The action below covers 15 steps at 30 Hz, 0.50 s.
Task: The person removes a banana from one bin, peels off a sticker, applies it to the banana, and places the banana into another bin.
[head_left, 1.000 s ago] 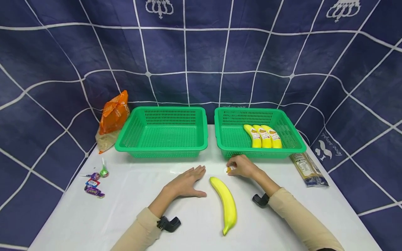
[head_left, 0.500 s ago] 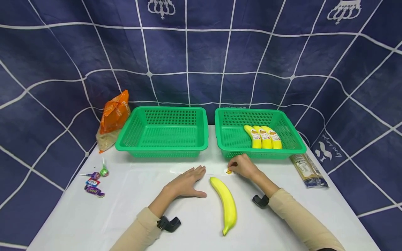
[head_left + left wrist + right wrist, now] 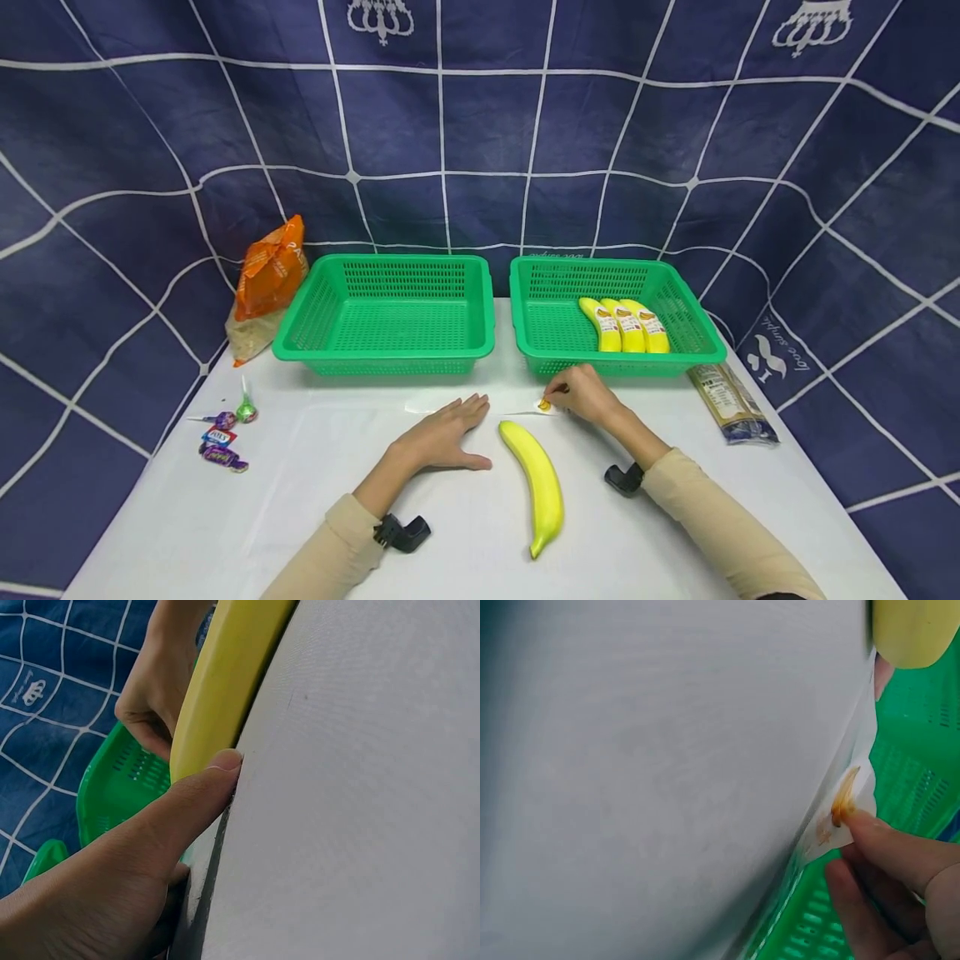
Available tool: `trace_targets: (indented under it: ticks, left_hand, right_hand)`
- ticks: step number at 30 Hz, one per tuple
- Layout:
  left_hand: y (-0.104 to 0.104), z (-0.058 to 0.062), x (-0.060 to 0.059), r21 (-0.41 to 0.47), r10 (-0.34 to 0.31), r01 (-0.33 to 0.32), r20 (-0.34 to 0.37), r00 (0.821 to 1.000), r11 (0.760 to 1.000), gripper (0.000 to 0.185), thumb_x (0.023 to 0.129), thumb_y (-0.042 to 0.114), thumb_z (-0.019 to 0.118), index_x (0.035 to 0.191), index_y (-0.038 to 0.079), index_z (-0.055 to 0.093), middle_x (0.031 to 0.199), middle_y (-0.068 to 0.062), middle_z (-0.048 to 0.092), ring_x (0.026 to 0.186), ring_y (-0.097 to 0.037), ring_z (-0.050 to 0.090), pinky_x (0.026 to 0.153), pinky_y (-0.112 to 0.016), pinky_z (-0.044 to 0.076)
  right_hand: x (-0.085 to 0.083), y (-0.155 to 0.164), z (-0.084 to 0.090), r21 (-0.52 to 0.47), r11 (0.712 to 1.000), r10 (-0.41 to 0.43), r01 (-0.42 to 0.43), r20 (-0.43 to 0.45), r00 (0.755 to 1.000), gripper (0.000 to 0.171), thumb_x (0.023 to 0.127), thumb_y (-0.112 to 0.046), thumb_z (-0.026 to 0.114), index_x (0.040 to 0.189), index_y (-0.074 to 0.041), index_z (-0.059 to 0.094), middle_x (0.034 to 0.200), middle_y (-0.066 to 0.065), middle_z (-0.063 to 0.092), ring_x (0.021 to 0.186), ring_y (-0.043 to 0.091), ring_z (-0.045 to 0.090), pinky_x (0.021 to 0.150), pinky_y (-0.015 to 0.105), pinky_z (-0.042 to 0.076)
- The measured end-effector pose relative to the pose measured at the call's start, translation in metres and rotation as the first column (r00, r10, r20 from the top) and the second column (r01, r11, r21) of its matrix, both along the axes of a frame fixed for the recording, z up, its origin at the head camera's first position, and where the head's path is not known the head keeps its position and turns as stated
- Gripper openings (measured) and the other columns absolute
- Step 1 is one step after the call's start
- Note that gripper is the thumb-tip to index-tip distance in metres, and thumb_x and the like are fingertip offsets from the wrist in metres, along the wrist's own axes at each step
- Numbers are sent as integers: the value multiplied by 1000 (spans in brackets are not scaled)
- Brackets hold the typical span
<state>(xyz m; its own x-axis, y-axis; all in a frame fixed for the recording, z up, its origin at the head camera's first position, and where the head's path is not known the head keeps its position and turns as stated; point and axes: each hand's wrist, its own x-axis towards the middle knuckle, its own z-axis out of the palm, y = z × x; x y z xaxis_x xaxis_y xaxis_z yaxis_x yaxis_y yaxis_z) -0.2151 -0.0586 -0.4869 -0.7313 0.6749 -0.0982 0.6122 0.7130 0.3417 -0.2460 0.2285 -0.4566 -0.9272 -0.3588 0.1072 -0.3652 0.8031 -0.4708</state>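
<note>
My left hand (image 3: 442, 433) lies flat and open on the white table, its fingertips on one end of a thin backing strip (image 3: 513, 412). At the strip's other end my right hand (image 3: 581, 392) pinches a small orange sticker (image 3: 545, 405) with curled fingers. The right wrist view shows a fingertip (image 3: 885, 840) on the sticker (image 3: 844, 796). A plain yellow banana (image 3: 536, 475) lies between my forearms. In the left wrist view my thumb (image 3: 172, 817) rests beside that banana (image 3: 217, 675).
Two green baskets stand behind: the left one (image 3: 386, 354) has nothing in it, and the right one (image 3: 540, 342) holds three stickered bananas (image 3: 626, 325). An orange bag (image 3: 270, 279) and sweets (image 3: 221, 437) lie at the left. A dark packet (image 3: 731, 404) lies at the right.
My right hand's fingers have shifted a little at the sticker, bringing it lower toward the table. The left hand and the banana have stayed put.
</note>
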Motion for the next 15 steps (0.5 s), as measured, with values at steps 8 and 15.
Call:
trace_targets:
  ticks: [8, 15]
  left_hand:
    - [2, -2, 0, -10, -7, 7, -13, 1000, 1000, 100, 81, 70, 61, 152, 6, 32, 161, -7, 27, 151, -20, 21, 124, -38, 19]
    - [0, -4, 0, 5, -4, 5, -25, 1000, 1000, 102, 79, 70, 62, 151, 4, 33, 162, -9, 24, 151, -23, 19, 124, -40, 18]
  right_hand:
    - [7, 8, 4, -18, 1000, -5, 5, -46, 999, 5, 81, -8, 78, 84, -12, 79, 81, -1, 76, 77, 9, 67, 66, 22, 56]
    - [16, 17, 7, -54, 998, 11, -16, -100, 995, 3, 80, -10, 79, 83, -9, 79, 78, -2, 75, 74, 9, 67, 65, 20, 56]
